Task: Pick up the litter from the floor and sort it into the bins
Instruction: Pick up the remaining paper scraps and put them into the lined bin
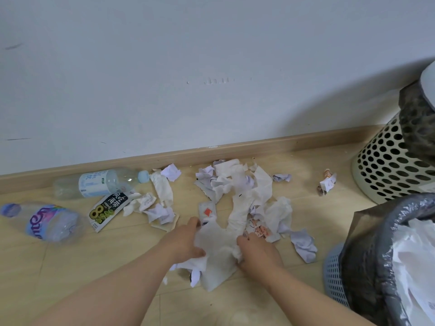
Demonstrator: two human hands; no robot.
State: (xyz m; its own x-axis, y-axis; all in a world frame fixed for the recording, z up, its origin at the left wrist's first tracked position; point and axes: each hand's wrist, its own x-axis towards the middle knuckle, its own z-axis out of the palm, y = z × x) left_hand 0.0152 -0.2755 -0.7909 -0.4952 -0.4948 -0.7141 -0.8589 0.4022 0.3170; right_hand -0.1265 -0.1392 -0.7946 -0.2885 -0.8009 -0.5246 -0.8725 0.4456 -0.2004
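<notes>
Clutching tissue sheet (219, 245), both grips curled | L hand (188, 241): L edge | R hand (257, 252): R edge

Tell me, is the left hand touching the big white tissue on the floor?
Touching. In the head view the left hand grips the big white tissue by its edge, with no gap between them.

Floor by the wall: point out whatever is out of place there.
Litter is strewn across it: a clear bottle lies on its side by the skirting board, a purple-labelled bottle on its side nearer the camera, a snack packet flat beside them, and crumpled paper and tissue sprawl in a loose heap, unsorted.
</notes>
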